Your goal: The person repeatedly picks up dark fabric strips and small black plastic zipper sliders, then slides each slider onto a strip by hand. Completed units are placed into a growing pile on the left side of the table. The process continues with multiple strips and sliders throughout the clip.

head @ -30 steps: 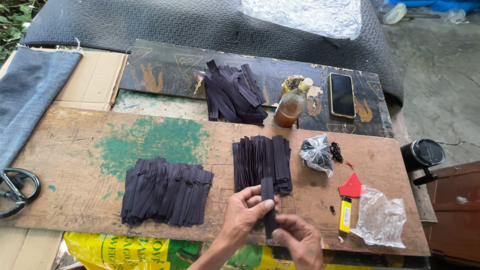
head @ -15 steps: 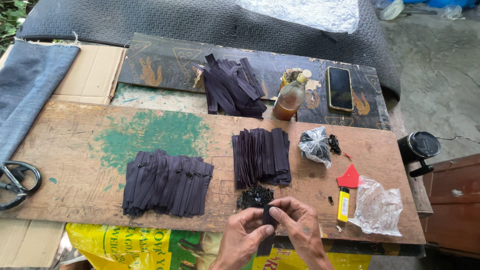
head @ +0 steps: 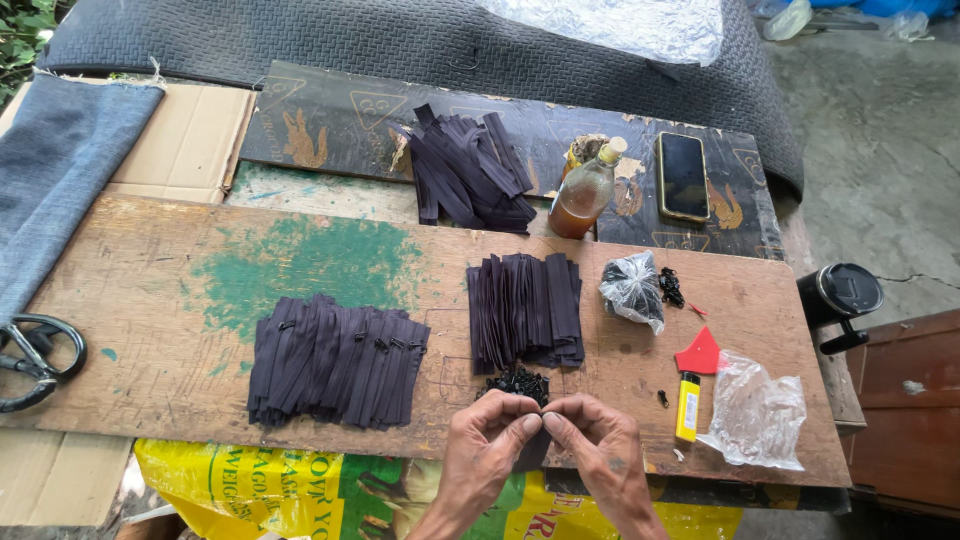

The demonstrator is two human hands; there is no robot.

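At the near edge of the wooden counter (head: 150,290), the left hand (head: 487,450) and the right hand (head: 597,452) meet fingertip to fingertip, and both grips are pressed together on one dark zipper strip (head: 531,452) that hangs down between them over the counter's edge. Just beyond the fingertips lies a small heap of black sliders (head: 517,382), and right behind it a neat stack of dark strips (head: 526,308) stands side by side. To the left, well apart from the hands, a wider row of finished strips (head: 335,360) lies with small metal pulls showing. To the right sit a yellow lighter (head: 687,406), a red triangular piece (head: 700,353), a clear plastic bag (head: 757,420) and a knotted bag of black bits (head: 632,288). On the far dark board (head: 330,125) rest a loose pile of strips (head: 468,170), an amber bottle (head: 583,192) and a phone (head: 684,175). Scissors (head: 32,358) lie at the far left.
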